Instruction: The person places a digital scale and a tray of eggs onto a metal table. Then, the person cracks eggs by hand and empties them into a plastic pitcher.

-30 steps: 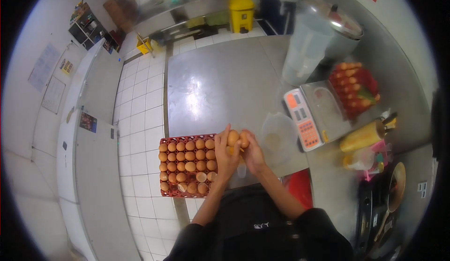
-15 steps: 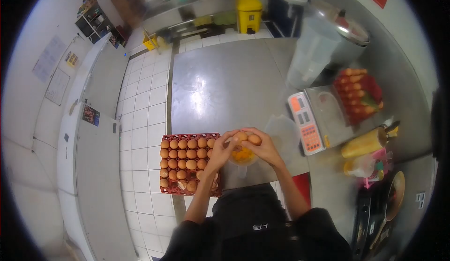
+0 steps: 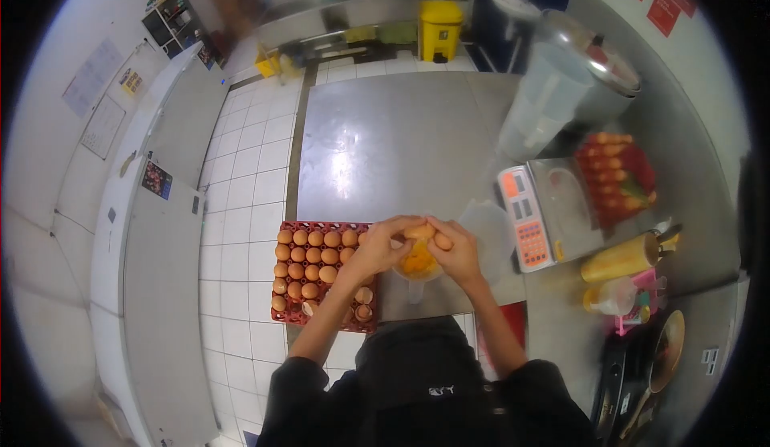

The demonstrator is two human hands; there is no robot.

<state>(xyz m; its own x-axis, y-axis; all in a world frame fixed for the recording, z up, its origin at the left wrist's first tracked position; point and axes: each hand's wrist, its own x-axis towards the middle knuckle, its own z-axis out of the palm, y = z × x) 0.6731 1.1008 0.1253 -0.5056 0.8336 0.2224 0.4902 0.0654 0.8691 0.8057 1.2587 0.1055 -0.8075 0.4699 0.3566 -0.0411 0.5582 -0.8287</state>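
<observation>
Over a clear jug (image 3: 415,290) with orange-yellow yolks (image 3: 418,261) inside, both hands meet. My left hand (image 3: 387,242) is closed around a brown egg (image 3: 419,231), its fingertips touching my right hand. My right hand (image 3: 455,253) is closed on another brown egg (image 3: 442,241). Whether either shell is cracked is hard to tell. Left of the jug lies a red tray (image 3: 321,225) of brown eggs (image 3: 313,255), with some broken shells (image 3: 364,295) near its front corner; my left forearm hides part of it.
Right of the jug sits a translucent container (image 3: 487,234), then a scale (image 3: 525,221). Beyond are a tall clear container (image 3: 545,98), a second egg stack (image 3: 613,170), a yellow roll (image 3: 622,258) and a pan (image 3: 672,351). All stand on or beside the steel table (image 3: 401,134).
The hands have come down over the jug and closer together around the eggs, and the yolks show more clearly. The camera view has shifted slightly.
</observation>
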